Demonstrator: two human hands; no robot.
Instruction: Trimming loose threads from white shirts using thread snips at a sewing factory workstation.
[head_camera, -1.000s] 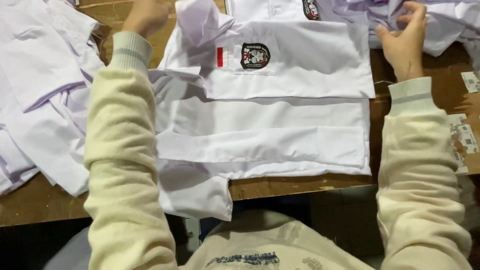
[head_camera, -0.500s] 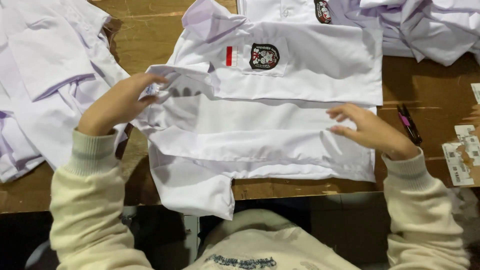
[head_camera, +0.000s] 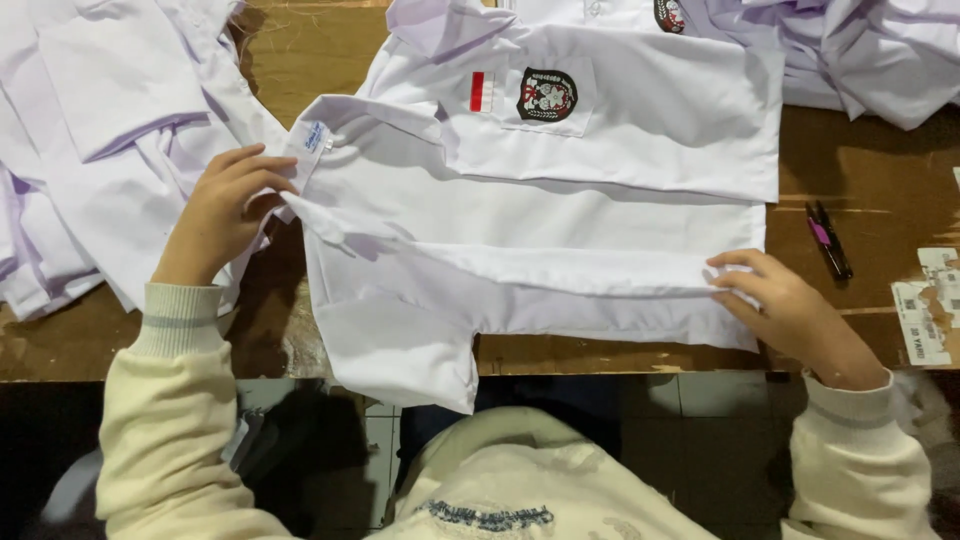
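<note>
A white short-sleeved shirt (head_camera: 540, 250) lies flat on the wooden table (head_camera: 870, 200), one sleeve hanging over the near edge. My left hand (head_camera: 225, 210) pinches its collar end, where a small light-blue label shows. My right hand (head_camera: 780, 305) grips the folded right edge of the same shirt. Another folded white shirt (head_camera: 640, 110) with a round dark badge and a small red-and-white patch on its pocket rests on the far part of it.
A heap of white shirts (head_camera: 90, 150) covers the table's left side, and more crumpled white shirts (head_camera: 870, 50) lie at the far right. A dark pen with a pink band (head_camera: 828, 238) and torn paper labels (head_camera: 925, 305) lie at the right.
Both hands came down from the far side of the table to the near shirt. The left hand took the collar end, the right hand slid to the shirt's right edge.
</note>
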